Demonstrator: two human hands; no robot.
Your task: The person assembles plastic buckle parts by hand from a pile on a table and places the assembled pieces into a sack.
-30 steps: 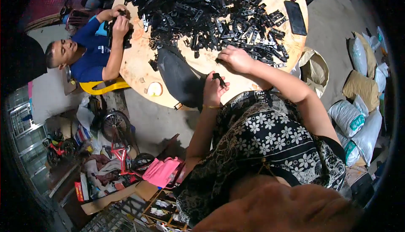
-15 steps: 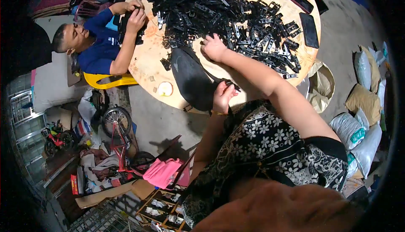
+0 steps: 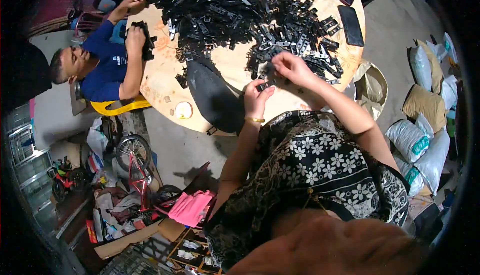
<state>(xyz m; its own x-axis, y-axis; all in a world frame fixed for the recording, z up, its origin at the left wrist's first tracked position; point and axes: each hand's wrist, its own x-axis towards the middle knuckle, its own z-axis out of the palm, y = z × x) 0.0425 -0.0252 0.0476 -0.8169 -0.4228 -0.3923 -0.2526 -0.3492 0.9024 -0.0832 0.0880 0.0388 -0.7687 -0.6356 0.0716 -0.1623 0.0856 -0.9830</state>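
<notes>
My left hand (image 3: 255, 101), a gold bangle at its wrist, pinches a small black clip-like piece (image 3: 266, 85) over the near side of the round table. Just right of it and a little farther off is my right hand (image 3: 294, 70). Its fingers are curled together at the edge of the clip pile; whether anything is between them I cannot make out. Beyond both hands spreads a large heap of black clip-like pieces (image 3: 220, 15), some with shiny bits. Left of my left hand lies a large, dark, rounded pouch-like thing (image 3: 217, 100), with a strap-like edge.
On the left a co-worker in a blue shirt (image 3: 102, 67) handles black pieces at the table (image 3: 162, 85). Phones (image 3: 351, 26) lie at the right edge. A cut apple (image 3: 183, 110) sits near the left edge. Sacks (image 3: 427, 107) and a bicycle (image 3: 134, 152) stand on the floor.
My right hand has drawn back from the heap toward my left hand. My left hand has risen from beside the pouch-like thing, with the black clip now visible. The co-worker's hands have moved apart.
</notes>
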